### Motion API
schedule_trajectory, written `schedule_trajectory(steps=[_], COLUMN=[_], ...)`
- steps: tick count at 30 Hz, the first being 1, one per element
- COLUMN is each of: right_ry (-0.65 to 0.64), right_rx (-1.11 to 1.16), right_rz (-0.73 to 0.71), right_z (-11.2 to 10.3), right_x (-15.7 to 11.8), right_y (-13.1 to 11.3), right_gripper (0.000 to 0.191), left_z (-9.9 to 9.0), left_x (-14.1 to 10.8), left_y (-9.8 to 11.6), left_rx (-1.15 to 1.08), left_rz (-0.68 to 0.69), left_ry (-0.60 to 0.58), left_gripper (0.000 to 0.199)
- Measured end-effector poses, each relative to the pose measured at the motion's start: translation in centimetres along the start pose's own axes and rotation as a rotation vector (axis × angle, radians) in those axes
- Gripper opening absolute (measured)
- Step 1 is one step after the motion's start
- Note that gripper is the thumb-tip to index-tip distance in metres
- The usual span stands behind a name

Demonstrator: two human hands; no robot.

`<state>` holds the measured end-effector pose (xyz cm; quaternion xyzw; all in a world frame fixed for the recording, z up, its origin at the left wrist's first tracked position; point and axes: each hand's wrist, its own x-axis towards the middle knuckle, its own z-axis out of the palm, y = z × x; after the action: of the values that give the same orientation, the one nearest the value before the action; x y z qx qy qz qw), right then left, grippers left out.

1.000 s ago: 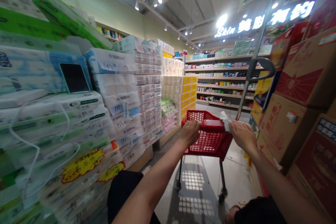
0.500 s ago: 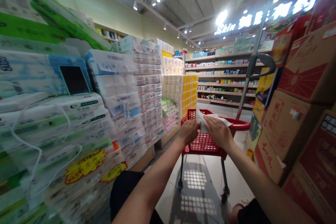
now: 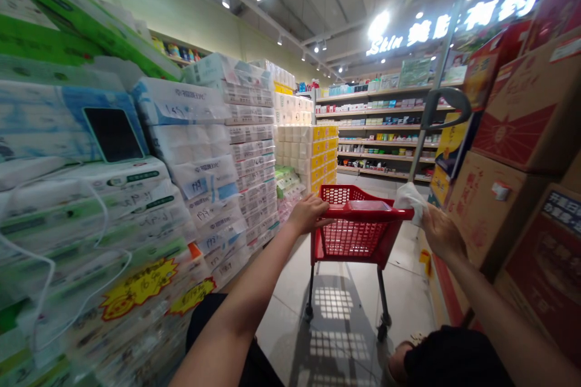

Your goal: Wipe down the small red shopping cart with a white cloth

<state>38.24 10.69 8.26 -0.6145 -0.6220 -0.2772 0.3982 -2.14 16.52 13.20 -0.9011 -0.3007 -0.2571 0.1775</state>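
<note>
A red shopping cart (image 3: 351, 240) stands in front of me on dark legs with wheels. My left hand (image 3: 309, 213) is wrapped round the left end of the cart's red handle (image 3: 358, 214). Off the handle's right end, my right hand (image 3: 442, 233) is closed on a crumpled white cloth or wipe (image 3: 411, 198), which touches or hangs just beside that end. A clear panel (image 3: 370, 205) shows in the middle of the handle.
Stacked tissue packs (image 3: 204, 169) line the left, with a phone (image 3: 114, 135) and a white cable (image 3: 103, 211) on them. Cardboard boxes (image 3: 508, 205) are piled at the right, near a metal pole with a grey handle (image 3: 447, 109). Product shelves (image 3: 381, 127) stand behind.
My right hand has moved right with the white cloth, from the middle of the handle to past its right end. My left hand has shifted left along the handle.
</note>
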Motion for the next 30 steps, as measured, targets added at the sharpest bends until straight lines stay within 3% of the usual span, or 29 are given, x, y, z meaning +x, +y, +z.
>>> schedule_trajectory(steps=[4,11,15,17,20,24,26,28,30], right_ry=[0.036,-0.016,-0.056,-0.080,-0.117,-0.113,-0.120,-0.107,-0.090], right_rx=[0.047,0.055,0.104,0.114,0.100,0.058,0.070,0.093,0.108], right_rz=[0.031,-0.251,-0.393,-0.445,-0.463,-0.230,-0.147,-0.094,-0.096], right_z=[1.1,2.0,2.0,1.9,1.9,2.1,2.4,2.7,3.1], right_x=[-0.3,-0.2,-0.4,-0.2,0.3,1.2,1.6,1.8,1.6], right_y=[-3.2,-15.1,-18.9,-18.6,-15.3,-9.0,-7.3,-7.3,-8.8], right_gripper=[0.057,0.049,0.052,0.054,0.054,0.052,0.052,0.052,0.051], left_z=[0.7,2.2,2.8,2.8,2.2,1.1,1.0,1.3,1.9], left_x=[0.2,1.5,2.3,2.4,2.1,1.3,1.1,1.2,1.6], left_y=[-0.6,1.7,2.5,2.6,2.2,1.2,1.2,1.7,2.7], left_rx=[0.042,0.056,0.080,0.072,0.014,-0.143,-0.215,-0.238,-0.206], left_rz=[-0.081,-0.100,-0.167,-0.190,-0.183,-0.065,-0.027,-0.024,-0.051], left_ry=[0.021,0.041,0.031,0.035,0.041,-0.005,-0.005,0.028,0.060], left_gripper=[0.043,0.048,0.045,0.046,0.049,0.039,0.033,0.033,0.035])
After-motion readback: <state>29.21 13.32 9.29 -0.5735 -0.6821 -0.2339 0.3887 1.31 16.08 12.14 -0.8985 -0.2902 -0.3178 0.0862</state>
